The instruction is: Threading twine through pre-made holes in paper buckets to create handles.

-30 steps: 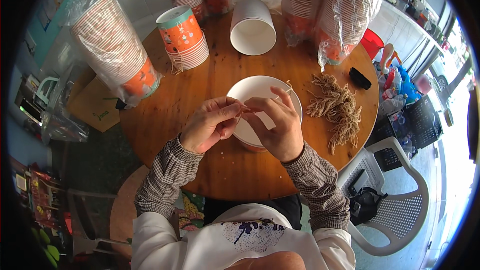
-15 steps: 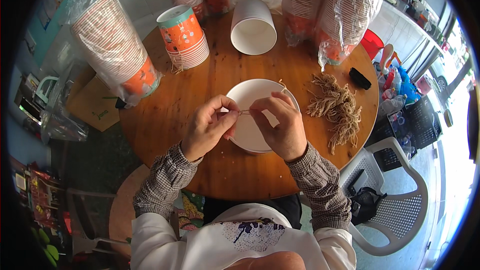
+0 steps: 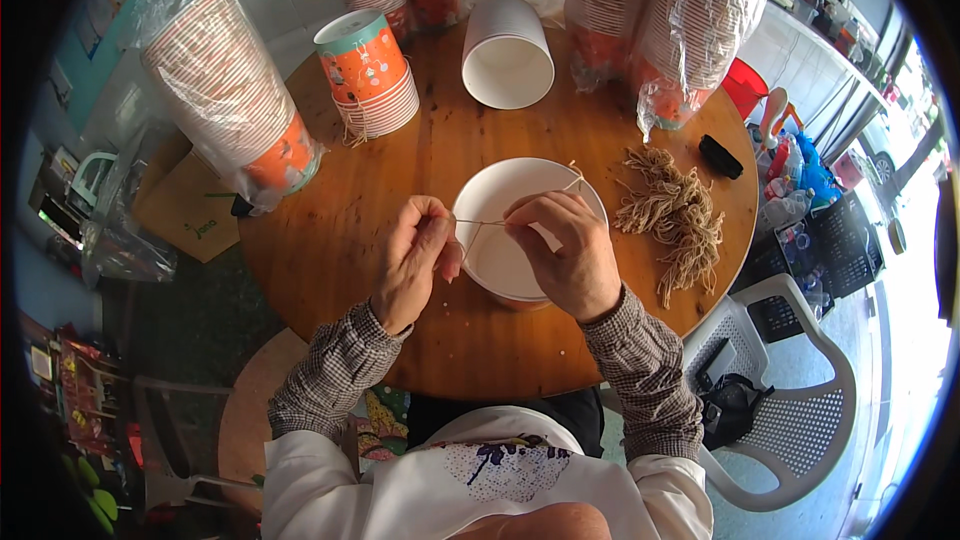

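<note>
A white paper bowl [image 3: 505,190] stands on the round wooden table [image 3: 440,330] in front of me. A thin tan string [image 3: 480,222] is stretched taut over the bowl's left rim. My left hand [image 3: 412,260] pinches its left end. My right hand [image 3: 570,250] pinches its right end above the bowl's inside. Another bit of the string sticks up at the bowl's far right rim [image 3: 573,178].
A pile of tan string pieces [image 3: 675,215] lies to the right. A stack of orange paper cups [image 3: 368,70], a white bowl on its side [image 3: 507,50] and bagged cup stacks [image 3: 225,90] ring the far edge. A black object [image 3: 720,156] and a white plastic chair [image 3: 790,390] sit right.
My hands, first fingertip to fingertip over the bowl, have drawn apart. The left moved left off the rim and the string now runs tight between them.
</note>
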`<state>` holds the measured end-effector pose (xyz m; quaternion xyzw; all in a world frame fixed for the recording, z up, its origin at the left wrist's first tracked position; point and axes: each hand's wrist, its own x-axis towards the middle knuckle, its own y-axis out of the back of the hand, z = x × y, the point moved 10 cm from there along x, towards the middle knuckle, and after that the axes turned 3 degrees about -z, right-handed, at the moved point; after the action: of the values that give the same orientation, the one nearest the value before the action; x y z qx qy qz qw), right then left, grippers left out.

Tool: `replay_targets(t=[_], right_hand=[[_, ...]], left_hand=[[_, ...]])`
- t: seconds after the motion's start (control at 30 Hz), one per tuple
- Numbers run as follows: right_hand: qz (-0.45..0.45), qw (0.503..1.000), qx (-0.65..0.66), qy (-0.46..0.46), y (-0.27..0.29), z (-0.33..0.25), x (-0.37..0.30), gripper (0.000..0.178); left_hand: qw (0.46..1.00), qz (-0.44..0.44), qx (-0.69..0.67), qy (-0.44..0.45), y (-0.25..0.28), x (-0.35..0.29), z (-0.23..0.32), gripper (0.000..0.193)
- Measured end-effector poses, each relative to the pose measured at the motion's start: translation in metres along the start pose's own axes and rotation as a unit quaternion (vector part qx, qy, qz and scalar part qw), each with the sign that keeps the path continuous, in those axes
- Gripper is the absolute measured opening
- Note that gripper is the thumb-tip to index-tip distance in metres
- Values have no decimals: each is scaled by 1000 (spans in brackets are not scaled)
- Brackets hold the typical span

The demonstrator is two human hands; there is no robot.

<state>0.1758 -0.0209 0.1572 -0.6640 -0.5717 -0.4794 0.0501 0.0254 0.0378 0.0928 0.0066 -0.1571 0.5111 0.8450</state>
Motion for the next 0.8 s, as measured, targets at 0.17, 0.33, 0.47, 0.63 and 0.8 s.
replay_targets(t=[0.17,0.33,0.47,0.63,0.8], right_hand=[[-19,1000,-9,12,9,6,3,10],[-27,1000,2,15,10,-2,10,10],[-68,993,66,-72,-2,9,4,12],[-108,991,50,-67,0,9,-3,15],[-74,991,-88,69,8,-18,-1,15]], left_hand=[[990,-48,134,5,1,3,6,10],[926,-62,333,-165,-25,7,41,20],[928,-51,321,-180,-34,11,40,14],[945,-58,302,-114,-35,12,32,12],[932,-82,327,-134,-43,7,21,13]])
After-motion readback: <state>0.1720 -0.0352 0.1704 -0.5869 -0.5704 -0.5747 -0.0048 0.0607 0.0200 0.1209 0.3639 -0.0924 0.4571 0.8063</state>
